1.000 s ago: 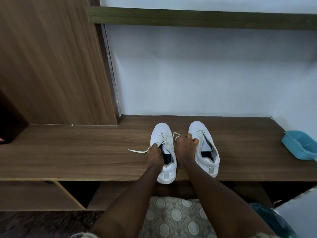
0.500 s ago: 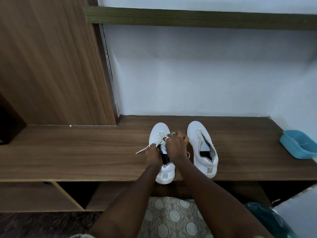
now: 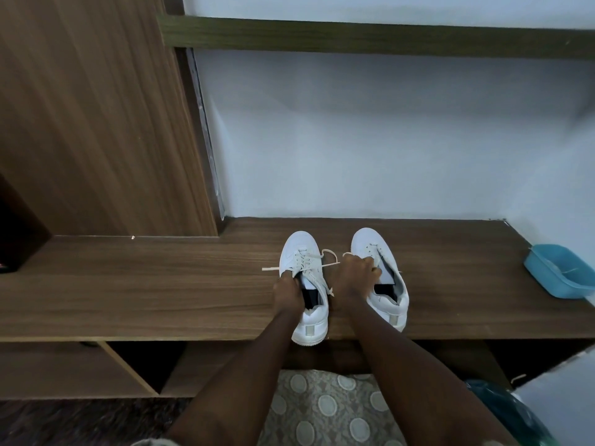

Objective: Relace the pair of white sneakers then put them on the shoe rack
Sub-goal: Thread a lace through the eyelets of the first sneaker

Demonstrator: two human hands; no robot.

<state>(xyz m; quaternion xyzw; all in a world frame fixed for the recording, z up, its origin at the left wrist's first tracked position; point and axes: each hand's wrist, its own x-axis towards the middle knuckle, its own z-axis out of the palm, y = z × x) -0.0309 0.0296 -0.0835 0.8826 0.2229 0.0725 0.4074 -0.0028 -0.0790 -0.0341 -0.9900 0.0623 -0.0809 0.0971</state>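
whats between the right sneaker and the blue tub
Nothing but bare wooden bench top between the right sneaker and blue tub, shown in the head view.

A brown wooden tabletop (image 3: 161, 291) carries one white sneaker (image 3: 297, 249) at the left hand (image 3: 288, 292), a second white sneaker (image 3: 367, 241) under the right hand (image 3: 355, 278), and a blue tub (image 3: 560, 272) well beyond that hand.

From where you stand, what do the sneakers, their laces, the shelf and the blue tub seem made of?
The sneakers look like smooth white leather or an imitation: faint sheen, stitched panels. The laces look like flat woven cloth. The shelf shows regular wood grain, probably laminate board. The blue tub looks like moulded plastic: uniform colour, rounded rim.
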